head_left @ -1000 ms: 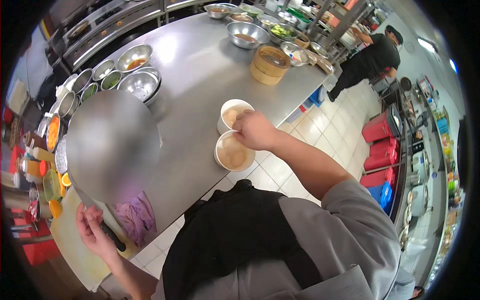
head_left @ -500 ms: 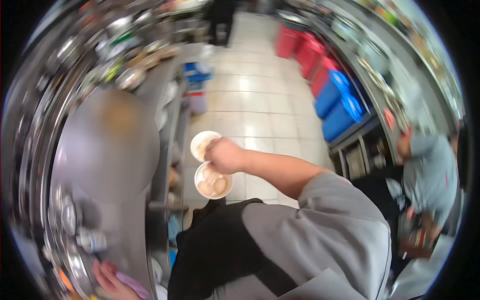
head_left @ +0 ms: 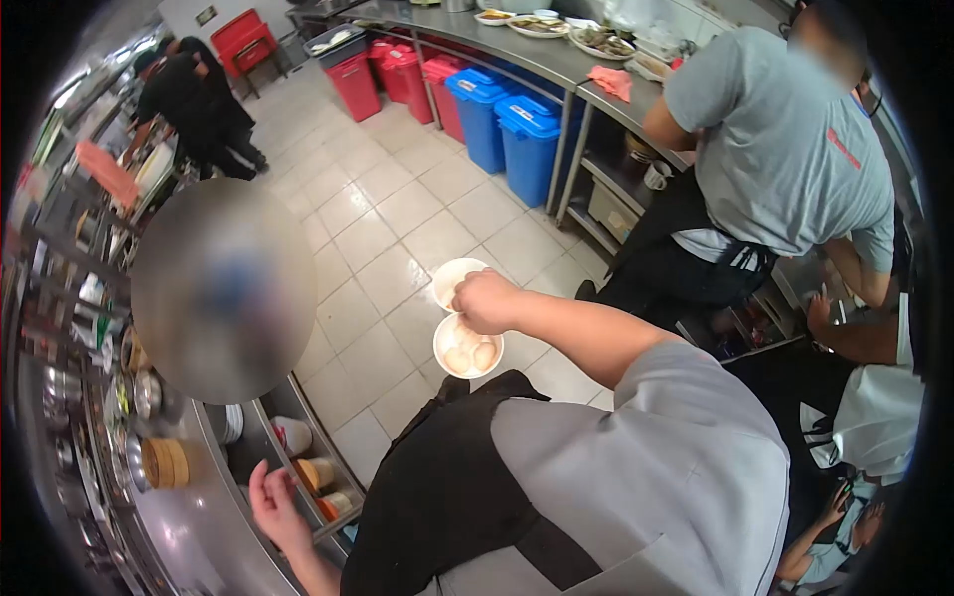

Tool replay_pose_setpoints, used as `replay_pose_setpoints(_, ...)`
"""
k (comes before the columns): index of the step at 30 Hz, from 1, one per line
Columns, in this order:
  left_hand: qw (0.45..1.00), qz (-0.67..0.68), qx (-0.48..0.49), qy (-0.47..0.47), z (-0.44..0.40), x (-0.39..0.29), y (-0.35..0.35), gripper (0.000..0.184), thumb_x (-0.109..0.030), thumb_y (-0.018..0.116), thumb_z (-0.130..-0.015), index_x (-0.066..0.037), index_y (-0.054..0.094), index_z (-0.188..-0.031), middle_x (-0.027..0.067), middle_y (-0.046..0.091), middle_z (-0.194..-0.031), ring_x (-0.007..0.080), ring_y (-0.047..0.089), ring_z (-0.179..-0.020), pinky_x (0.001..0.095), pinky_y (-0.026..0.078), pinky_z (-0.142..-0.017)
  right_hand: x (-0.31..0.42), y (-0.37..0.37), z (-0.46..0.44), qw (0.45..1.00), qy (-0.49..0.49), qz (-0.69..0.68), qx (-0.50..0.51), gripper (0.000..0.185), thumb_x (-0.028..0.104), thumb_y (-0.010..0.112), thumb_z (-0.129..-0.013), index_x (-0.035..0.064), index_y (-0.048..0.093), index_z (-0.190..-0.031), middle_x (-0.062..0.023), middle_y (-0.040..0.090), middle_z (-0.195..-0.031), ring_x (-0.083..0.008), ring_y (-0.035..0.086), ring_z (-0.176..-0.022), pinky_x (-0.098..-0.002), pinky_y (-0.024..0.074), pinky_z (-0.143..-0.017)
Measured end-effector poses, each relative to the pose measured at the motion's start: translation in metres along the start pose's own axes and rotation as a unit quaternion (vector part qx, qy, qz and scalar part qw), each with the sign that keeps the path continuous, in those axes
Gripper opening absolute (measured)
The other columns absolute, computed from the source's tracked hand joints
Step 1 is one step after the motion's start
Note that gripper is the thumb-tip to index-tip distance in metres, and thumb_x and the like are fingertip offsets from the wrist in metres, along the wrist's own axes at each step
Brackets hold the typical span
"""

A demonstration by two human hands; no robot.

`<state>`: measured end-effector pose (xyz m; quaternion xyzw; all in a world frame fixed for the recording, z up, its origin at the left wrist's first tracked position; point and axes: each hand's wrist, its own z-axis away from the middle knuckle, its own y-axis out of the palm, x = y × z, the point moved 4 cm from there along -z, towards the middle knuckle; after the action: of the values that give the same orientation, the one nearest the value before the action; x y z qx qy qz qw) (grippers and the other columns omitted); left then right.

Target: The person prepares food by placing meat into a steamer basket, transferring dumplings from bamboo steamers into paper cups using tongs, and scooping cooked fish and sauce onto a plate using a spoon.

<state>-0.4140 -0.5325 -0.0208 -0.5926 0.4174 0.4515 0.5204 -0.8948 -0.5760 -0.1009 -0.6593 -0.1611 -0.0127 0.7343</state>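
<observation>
My right hand (head_left: 485,302) pinches the rims of two white tubs where they meet, holding both above the tiled floor. The nearer tub (head_left: 469,346) holds several pale round pieces. The farther tub (head_left: 455,282) is partly covered by my fingers, and its contents are hard to make out. My left hand (head_left: 278,505) is raised beside the steel counter (head_left: 184,512), fingers apart and nothing in it.
A person in a grey shirt (head_left: 785,139) stands at the right counter, with another person (head_left: 874,417) nearer. Blue bins (head_left: 530,144) and red bins (head_left: 355,87) line that counter. Two people in black (head_left: 189,104) stand far left. A bamboo steamer (head_left: 165,463) sits on the left counter.
The view has swung right, from the left counter to the aisle and the right-hand counter. Both tubs stay in my right hand, now over the floor. My left hand remains empty.
</observation>
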Motion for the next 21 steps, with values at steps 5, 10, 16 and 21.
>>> replay_pose_setpoints(5,0.980,-0.080,0.130,-0.129,-0.066,0.127,0.060,0.030,-0.017,0.064,-0.100,-0.002,0.061,-0.125,0.0051,0.068,-0.095,0.0124,0.065,-0.076,0.0263,0.055,-0.070,-0.070,-0.014,0.041,0.993,0.112,-0.030,-0.027,0.022,0.019,0.062,-0.079,0.0102,0.077,-0.092,-0.0107,0.072,-0.097,-0.0311,0.064,-0.104,-0.0487,0.0477,-0.090)
replay_pose_setpoints(10,0.820,-0.439,0.343,-0.131,-0.062,0.239,0.078,0.035,-0.030,0.064,-0.099,-0.003,0.063,-0.122,0.0078,0.070,-0.092,0.0180,0.068,-0.074,0.0331,0.056,-0.066,-0.119,-0.025,0.055,0.979,0.185,-0.064,-0.061,0.024,0.020,0.062,-0.082,0.0105,0.077,-0.098,-0.0095,0.070,-0.102,-0.0302,0.062,-0.107,-0.0478,0.0471,-0.092)
replay_pose_setpoints(16,0.701,-0.500,0.445,-0.246,-0.108,0.298,0.119,0.040,-0.035,0.063,-0.097,-0.002,0.065,-0.120,0.0102,0.071,-0.090,0.0210,0.069,-0.073,0.0357,0.056,-0.067,-0.183,-0.055,0.034,0.969,0.228,-0.057,-0.083,0.023,0.022,0.063,-0.083,0.0112,0.077,-0.098,-0.0088,0.070,-0.101,-0.0305,0.062,-0.107,-0.0483,0.0465,-0.094)
replay_pose_setpoints(21,0.666,-0.527,0.450,-0.275,-0.229,0.318,0.197,0.045,-0.039,0.063,-0.095,-0.001,0.066,-0.119,0.0122,0.072,-0.089,0.0235,0.069,-0.072,0.0379,0.056,-0.067,-0.258,-0.104,-0.003,0.956,0.279,-0.022,-0.084,0.022,0.024,0.064,-0.083,0.0117,0.077,-0.096,-0.0094,0.071,-0.102,-0.0312,0.064,-0.105,-0.0485,0.0495,-0.090)
